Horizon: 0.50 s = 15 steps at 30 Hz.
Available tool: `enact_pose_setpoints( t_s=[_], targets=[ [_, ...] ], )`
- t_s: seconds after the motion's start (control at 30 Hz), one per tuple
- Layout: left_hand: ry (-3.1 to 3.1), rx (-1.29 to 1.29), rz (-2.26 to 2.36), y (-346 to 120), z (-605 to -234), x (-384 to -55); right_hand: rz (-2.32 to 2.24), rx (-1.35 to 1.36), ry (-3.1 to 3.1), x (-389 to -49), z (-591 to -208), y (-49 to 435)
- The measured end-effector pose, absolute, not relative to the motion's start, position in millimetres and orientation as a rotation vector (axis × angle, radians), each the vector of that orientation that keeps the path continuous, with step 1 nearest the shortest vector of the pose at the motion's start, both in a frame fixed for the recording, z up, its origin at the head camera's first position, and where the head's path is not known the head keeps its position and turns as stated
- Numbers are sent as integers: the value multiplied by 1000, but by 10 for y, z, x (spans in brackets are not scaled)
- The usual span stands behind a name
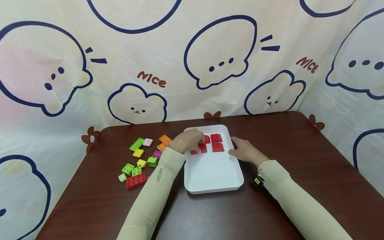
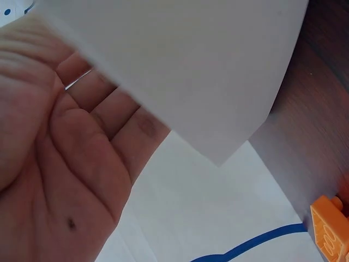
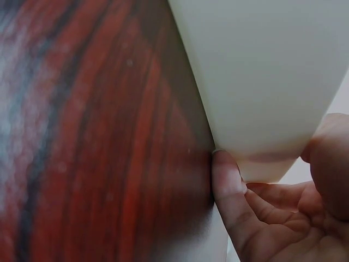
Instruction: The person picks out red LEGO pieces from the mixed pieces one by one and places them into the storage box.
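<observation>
A white tray (image 1: 211, 173) lies on the table with several red building bricks (image 1: 217, 147) grouped in its far half. My left hand (image 1: 186, 141) reaches over the tray's left wall, thumb and finger bent down around a red brick at the left of that group. In the left wrist view the tray wall (image 2: 185, 71) hides the fingertips. On the opposite side, my right hand (image 1: 246, 151) grips the tray's right edge. The right wrist view has its fingers (image 3: 229, 185) against the outside of the wall, near the bottom edge, and the thumb up at the rim.
Left of the tray, loose bricks are scattered: a long red brick (image 1: 136, 181), green bricks (image 1: 137, 144), yellow bricks (image 1: 138, 153), orange bricks (image 1: 165, 139), a purple brick (image 1: 157, 154) and white bricks (image 1: 147, 142). A patterned curtain (image 1: 210, 100) hangs behind the dark wooden table (image 1: 288, 143).
</observation>
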<state>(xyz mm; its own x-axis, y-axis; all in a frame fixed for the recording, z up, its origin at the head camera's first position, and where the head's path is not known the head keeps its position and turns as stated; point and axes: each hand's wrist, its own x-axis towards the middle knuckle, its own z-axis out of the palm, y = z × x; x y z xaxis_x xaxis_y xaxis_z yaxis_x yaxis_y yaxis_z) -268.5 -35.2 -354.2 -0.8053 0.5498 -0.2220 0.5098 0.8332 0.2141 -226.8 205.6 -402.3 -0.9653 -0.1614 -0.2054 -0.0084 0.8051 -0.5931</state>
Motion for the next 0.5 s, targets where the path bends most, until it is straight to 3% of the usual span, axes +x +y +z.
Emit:
enact_pose_setpoints(
  t_s=[0.5],
  targets=[
    [2735,765,208,-350,-3528,-2673,-893,-117,2738,-2275,-4030,2056]
  ],
)
